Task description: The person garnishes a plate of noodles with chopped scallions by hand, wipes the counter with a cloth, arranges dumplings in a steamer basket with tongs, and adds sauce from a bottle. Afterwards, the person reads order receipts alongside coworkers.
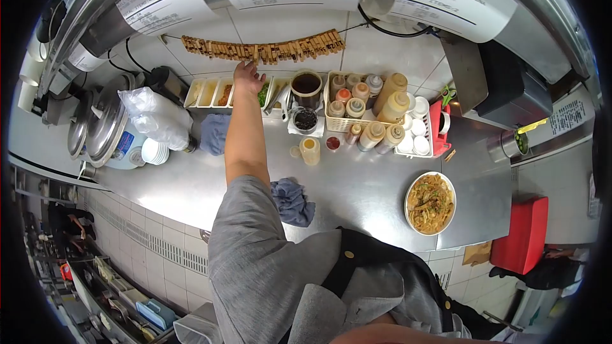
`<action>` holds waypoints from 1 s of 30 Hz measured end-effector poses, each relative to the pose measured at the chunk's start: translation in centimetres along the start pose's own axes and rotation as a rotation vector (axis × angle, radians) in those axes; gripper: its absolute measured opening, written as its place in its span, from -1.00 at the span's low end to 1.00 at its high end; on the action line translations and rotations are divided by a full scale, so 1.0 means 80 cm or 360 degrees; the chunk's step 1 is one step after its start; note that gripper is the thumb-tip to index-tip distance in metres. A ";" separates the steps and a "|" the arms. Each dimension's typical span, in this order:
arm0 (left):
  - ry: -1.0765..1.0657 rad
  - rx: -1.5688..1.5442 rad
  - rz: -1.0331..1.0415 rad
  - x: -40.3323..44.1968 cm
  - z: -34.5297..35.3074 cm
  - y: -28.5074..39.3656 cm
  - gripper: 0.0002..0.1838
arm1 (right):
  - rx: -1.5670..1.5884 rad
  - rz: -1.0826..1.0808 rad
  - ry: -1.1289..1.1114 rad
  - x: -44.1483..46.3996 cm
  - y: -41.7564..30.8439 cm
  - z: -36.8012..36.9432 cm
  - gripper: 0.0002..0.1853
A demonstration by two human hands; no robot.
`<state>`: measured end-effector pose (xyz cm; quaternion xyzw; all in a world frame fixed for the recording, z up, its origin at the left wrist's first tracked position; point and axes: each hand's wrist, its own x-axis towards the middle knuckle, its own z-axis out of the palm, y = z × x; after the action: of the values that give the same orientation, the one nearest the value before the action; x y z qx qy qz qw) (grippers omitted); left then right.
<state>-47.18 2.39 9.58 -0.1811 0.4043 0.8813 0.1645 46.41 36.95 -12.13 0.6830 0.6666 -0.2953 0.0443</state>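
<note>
My grey sleeve (248, 236) and dark apron (366, 251) are filling the near view. My left hand (249, 78) is reaching up at the wooden pegs (274, 51), fingers kinda curling, can't tell if they're gripping one. Can't tell what my right's doing either. Noodle bowl (406, 207) is sitting on the bench (357, 197).

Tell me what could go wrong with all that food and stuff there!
The left hand is up by the wooden pegs, above open food. A peg might drop into the chopped greens.
The open tub of dark liquid is close by, so a bump could spill it.
The bowl of noodles sits near the counter's front edge. An elbow could perhaps knock it.
</note>
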 end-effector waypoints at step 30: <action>-0.0170 0.0149 0.0340 -0.022 -0.101 -0.002 -0.79 | 0.0547 -0.0050 0.0689 0.037 0.027 0.002 -0.68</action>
<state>-44.05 -3.99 5.39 -0.0821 0.4527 0.8823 0.0993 48.15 39.28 -14.35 0.7173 0.6111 -0.2519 -0.2205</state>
